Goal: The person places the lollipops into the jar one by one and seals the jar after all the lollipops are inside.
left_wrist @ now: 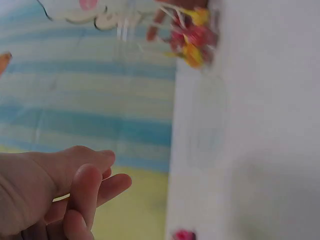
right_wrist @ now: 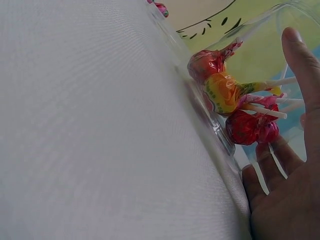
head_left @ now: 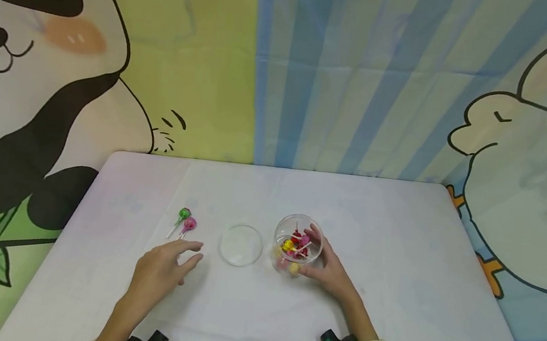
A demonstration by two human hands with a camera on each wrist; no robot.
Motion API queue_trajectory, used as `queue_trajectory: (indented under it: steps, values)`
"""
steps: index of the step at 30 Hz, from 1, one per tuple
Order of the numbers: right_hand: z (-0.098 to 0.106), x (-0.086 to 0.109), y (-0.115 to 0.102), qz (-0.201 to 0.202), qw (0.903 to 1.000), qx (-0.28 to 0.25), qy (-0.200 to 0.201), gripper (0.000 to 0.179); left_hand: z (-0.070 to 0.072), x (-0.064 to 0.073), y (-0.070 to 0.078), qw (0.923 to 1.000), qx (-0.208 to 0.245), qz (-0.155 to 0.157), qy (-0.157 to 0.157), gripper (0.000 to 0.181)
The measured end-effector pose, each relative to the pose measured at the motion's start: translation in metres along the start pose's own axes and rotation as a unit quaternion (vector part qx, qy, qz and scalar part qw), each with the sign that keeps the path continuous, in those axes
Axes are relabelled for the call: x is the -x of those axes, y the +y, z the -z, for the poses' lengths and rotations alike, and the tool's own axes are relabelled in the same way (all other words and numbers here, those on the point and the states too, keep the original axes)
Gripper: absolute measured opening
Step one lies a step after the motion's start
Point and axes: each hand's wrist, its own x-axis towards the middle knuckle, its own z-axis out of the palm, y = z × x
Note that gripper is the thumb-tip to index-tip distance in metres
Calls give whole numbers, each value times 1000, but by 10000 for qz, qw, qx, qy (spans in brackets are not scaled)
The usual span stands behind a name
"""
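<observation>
While the right hand [head_left: 330, 270] cups the far-right side of a clear jar [head_left: 297, 245] of wrapped lollipops, fingers curled round its wall, the left hand [head_left: 164, 269] hovers just above the white table [head_left: 391, 301] with its fingers relaxed and loosely spread, gripping nothing. Two loose lollipops, one green [head_left: 184, 214] and one pink [head_left: 190, 224], lie ahead of the left hand's fingertips and slightly to the left, near but not touching them; their white sticks run diagonally back toward the person's left, so the heads point away and the stick ends sit closest to the hand. The left hand is plainly the nearer of the two to this pair; the right hand is well apart from them, on the other side of the jar. Between the loose lollipops and the jar rests a clear round lid [head_left: 241, 244], flat on the table, just right of the left hand's fingertips. In the right wrist view the palm [right_wrist: 287, 200] presses against the jar's transparent wall, with red and yellow wrapped lollipops [right_wrist: 227, 95] stacked inside (their sticks pointing toward the fingers). The left wrist view is blurred, though it shows the fingers [left_wrist: 85, 187] loosely bent and empty.
</observation>
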Motion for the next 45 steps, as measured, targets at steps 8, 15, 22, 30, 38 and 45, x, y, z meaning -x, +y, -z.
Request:
queue_trajectory:
  steps: [8,15,22,30,38,45]
  values:
    - [-1,0,2,3,10000,5,-27,99,6,18,-33,9930,30,1167,-174,23]
    - [-1,-2,0,-47,10000,56,-57,98,5,19,-39,9918,0,1266,-187,24]
    - [0,-1,0,89,9999,25,-48,98,10,4,-50,9934,-148,1140,32,27]
    - [0,-1,1,-56,10000,38,-27,97,8,-39,-87,9892,-523,1274,-508,33]
    - [-2,-2,-5,-12,9999,47,-104,97,-3,-54,-101,9835,-780,1373,-878,24]
    - [-1,0,2,-109,9999,3,-47,98,-5,-52,-101,9834,-664,1541,-696,25]
